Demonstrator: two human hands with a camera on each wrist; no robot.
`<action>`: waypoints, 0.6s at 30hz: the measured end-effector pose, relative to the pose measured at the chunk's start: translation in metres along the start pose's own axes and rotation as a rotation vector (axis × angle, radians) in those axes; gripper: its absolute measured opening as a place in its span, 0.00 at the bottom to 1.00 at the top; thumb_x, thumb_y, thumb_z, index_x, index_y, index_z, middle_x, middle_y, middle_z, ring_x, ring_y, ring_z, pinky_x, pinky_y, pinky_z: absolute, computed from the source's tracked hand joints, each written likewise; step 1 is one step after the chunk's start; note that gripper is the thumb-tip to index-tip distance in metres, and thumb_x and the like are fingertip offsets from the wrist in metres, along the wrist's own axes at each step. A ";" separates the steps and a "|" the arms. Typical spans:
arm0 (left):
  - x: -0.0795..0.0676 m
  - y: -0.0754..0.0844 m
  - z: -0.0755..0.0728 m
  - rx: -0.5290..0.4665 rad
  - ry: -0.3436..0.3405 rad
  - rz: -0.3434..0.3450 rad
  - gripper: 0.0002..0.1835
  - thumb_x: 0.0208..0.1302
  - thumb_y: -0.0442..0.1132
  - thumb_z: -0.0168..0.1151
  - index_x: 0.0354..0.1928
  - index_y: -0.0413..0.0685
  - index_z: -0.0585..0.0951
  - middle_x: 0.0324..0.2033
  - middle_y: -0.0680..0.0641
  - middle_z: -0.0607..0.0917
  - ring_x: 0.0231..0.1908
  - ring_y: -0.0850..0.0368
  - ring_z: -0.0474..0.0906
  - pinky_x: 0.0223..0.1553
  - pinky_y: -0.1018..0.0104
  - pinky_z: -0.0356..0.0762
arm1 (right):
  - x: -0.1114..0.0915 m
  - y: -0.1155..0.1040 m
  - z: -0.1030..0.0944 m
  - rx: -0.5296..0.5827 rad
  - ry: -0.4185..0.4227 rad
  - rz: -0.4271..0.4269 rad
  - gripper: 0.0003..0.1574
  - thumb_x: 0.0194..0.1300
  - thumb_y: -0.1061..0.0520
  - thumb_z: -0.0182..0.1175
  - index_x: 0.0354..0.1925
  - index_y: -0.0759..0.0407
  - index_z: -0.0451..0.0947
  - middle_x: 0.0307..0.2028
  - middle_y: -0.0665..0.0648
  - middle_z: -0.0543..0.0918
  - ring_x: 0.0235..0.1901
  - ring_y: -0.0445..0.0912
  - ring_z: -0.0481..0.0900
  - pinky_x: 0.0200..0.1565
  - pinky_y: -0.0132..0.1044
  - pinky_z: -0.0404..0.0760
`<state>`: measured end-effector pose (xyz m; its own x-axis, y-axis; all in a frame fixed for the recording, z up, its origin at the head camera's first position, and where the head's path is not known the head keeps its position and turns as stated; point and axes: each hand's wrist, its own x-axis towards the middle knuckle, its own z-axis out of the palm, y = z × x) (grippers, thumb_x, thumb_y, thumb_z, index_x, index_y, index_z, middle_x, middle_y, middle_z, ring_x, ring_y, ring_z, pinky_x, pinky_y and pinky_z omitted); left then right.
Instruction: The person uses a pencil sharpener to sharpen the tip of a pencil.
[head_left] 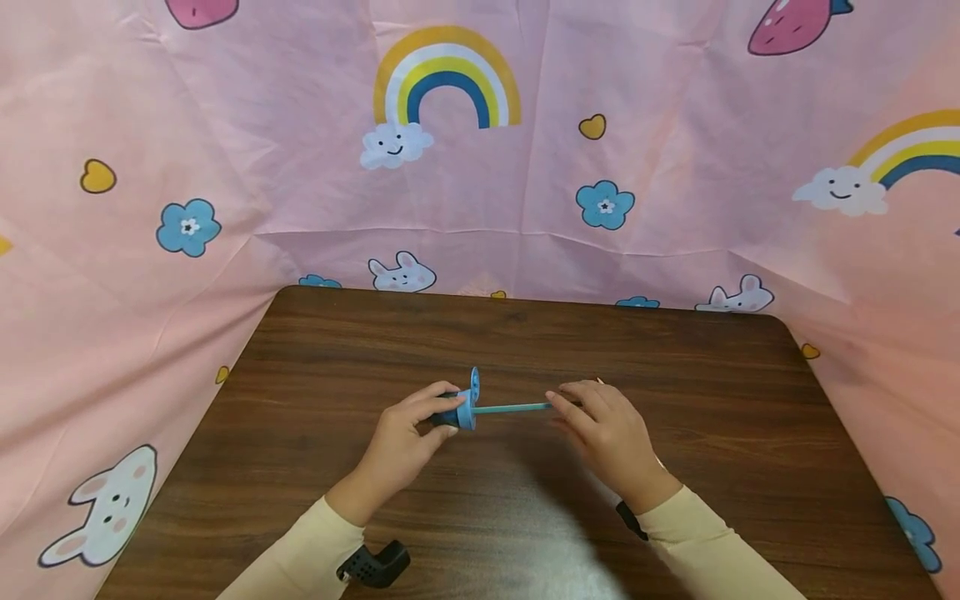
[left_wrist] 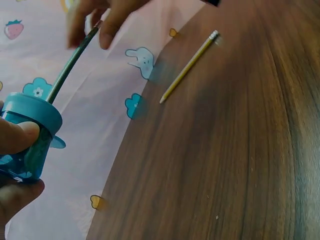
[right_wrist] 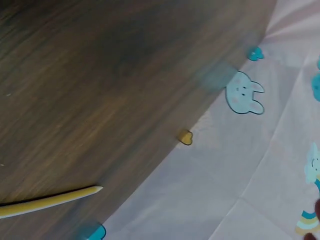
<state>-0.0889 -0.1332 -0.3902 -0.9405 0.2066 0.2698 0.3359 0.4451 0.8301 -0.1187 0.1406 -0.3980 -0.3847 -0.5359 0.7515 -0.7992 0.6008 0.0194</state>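
My left hand (head_left: 397, 437) grips a blue see-through pencil sharpener (head_left: 467, 411) with fingers and thumb around its body. Its round lid (head_left: 475, 382) stands flipped up. From the sharpener's end a green pencil (head_left: 513, 408) sticks out toward the right. The fingertips of my right hand (head_left: 611, 433) pinch that pencil's far end. Through the tinted body of the sharpener (left_wrist: 35, 112), in the left wrist view, dark contents show but cannot be made out. Only blurred fingertips (right_wrist: 316, 220) of the right hand appear at the edge of the right wrist view.
A yellow pencil (left_wrist: 189, 67) lies on the dark wooden table (head_left: 337, 333), mostly hidden behind my right hand in the head view. A pink patterned cloth (head_left: 525, 167) hangs behind and beside the table. Black wrist devices (head_left: 378, 565) sit at both cuffs.
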 end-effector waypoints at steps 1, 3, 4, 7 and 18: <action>0.000 0.001 0.000 -0.015 -0.001 -0.014 0.22 0.50 0.26 0.65 0.48 0.50 0.81 0.50 0.58 0.76 0.49 0.60 0.74 0.38 0.71 0.77 | 0.000 -0.001 0.001 -0.014 0.033 -0.024 0.16 0.67 0.53 0.50 0.43 0.59 0.80 0.35 0.57 0.78 0.34 0.49 0.77 0.36 0.41 0.77; 0.000 0.003 0.001 -0.048 -0.013 -0.044 0.22 0.49 0.26 0.65 0.48 0.50 0.81 0.50 0.58 0.76 0.50 0.59 0.74 0.38 0.71 0.77 | 0.000 -0.003 0.001 -0.031 0.082 -0.052 0.15 0.67 0.57 0.49 0.37 0.60 0.82 0.30 0.55 0.78 0.28 0.47 0.76 0.29 0.36 0.76; 0.000 0.003 0.002 -0.063 -0.021 -0.058 0.22 0.49 0.25 0.65 0.48 0.50 0.81 0.50 0.57 0.76 0.50 0.58 0.74 0.38 0.71 0.77 | -0.001 -0.004 0.001 -0.036 0.090 -0.054 0.15 0.67 0.57 0.48 0.35 0.60 0.82 0.28 0.54 0.77 0.25 0.45 0.74 0.25 0.34 0.74; -0.003 0.004 0.003 -0.053 -0.050 -0.066 0.22 0.49 0.25 0.64 0.48 0.50 0.80 0.51 0.57 0.76 0.49 0.58 0.74 0.38 0.72 0.77 | -0.003 -0.006 0.000 -0.007 0.029 -0.005 0.12 0.64 0.58 0.52 0.30 0.59 0.82 0.23 0.51 0.75 0.21 0.42 0.70 0.18 0.29 0.68; -0.006 -0.003 0.007 0.208 -0.038 0.346 0.21 0.43 0.23 0.67 0.43 0.46 0.83 0.48 0.51 0.78 0.51 0.56 0.72 0.45 0.66 0.76 | 0.009 0.009 -0.016 0.940 -0.800 0.904 0.10 0.54 0.55 0.63 0.27 0.61 0.82 0.17 0.50 0.75 0.15 0.38 0.66 0.17 0.30 0.67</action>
<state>-0.0840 -0.1299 -0.3980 -0.7685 0.4057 0.4948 0.6396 0.5093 0.5758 -0.1221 0.1511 -0.3805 -0.7825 -0.5631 -0.2658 -0.0434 0.4752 -0.8788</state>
